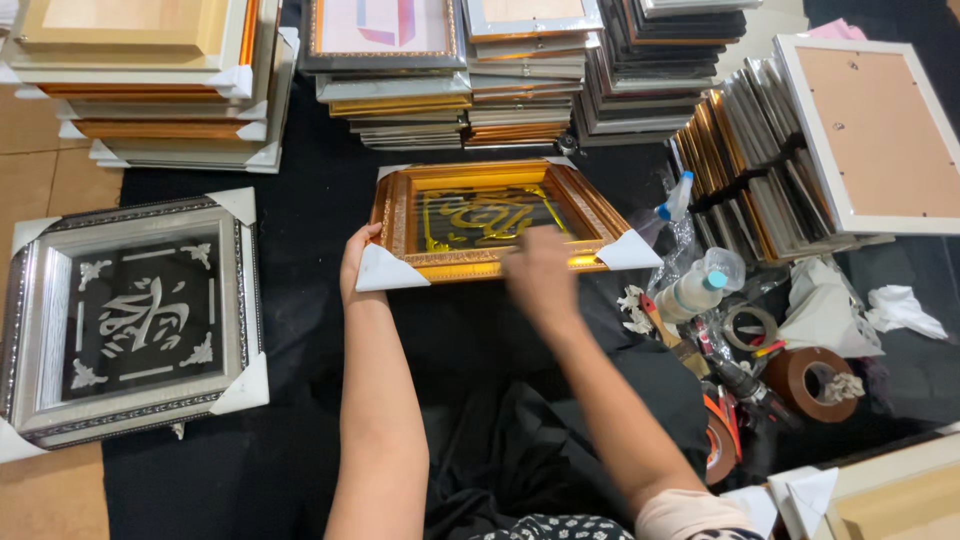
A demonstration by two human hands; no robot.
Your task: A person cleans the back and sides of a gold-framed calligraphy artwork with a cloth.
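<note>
Far left, we note a silver frame (133, 317) lying flat, half on the black cloth (300, 200) and half on the tan floor (40, 180), white card corners on it and pale ornament behind the glass. Above it, a stack of light frames (160, 80).

Our left hand (357, 262) grips the near left corner of the gold frame (487, 218), fingers closed over its white corner protector (385, 270). The gold frame lies on the black cloth, straight ahead of us, tilted slightly, gold lettering behind the glass (we leave it unread).

Our right hand (540, 272) sits at the frame's near edge, blurred; we cannot tell whether its grip is open or closed, or whether it holds anything.

Behind, further stacks of frames (520, 70). Right of the gold frame: a plastic bottle (695, 285) on its side, a brush (672, 335), rolls of brown tape (815, 380), crumpled white paper (900, 308). Upper right, a row of frames on edge (745, 160), with a white frame (870, 130) lying back-up against them
</note>
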